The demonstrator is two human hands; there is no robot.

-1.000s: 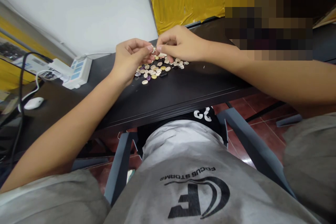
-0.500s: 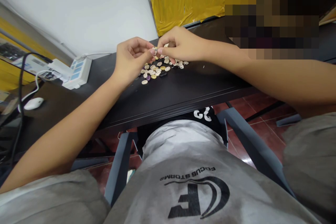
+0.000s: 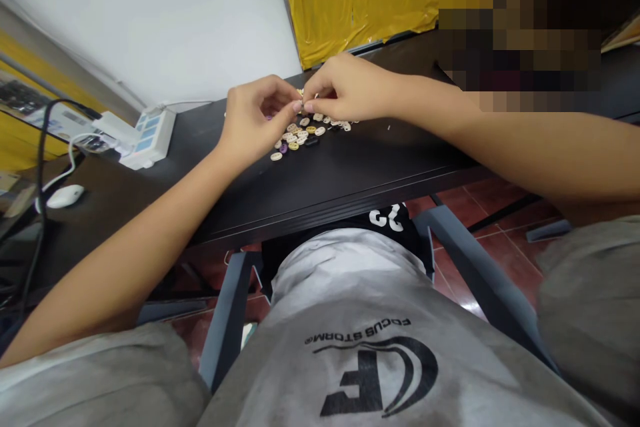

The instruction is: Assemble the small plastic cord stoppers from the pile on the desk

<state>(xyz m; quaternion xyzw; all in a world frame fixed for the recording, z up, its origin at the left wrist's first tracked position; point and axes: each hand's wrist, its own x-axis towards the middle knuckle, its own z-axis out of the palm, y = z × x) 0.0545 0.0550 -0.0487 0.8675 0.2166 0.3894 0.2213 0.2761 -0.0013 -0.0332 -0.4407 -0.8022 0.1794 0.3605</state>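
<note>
We read "FOCUS STORM®" and a large dark logo on the grey shirt (image 3: 280, 360), inverted from our view; digits on the black shorts (image 3: 387, 219) look like 22. Small oval pieces (image 3: 302, 138) lie heaped on the black desk (image 3: 350, 167), below and between 2 hands; overlap defeats a full count. Near edge: 2 yellow clearly seen, 1 purple. Their marks: too small to read. Left hand (image 3: 260, 110): thumb and forefinger pinched on 1 tiny item (image 3: 302, 105), mostly hidden. Right hand (image 3: 350, 90): fingertips meet there; whether clamped, we cannot tell. Left: 1 white power strip (image 3: 147, 140).
</note>
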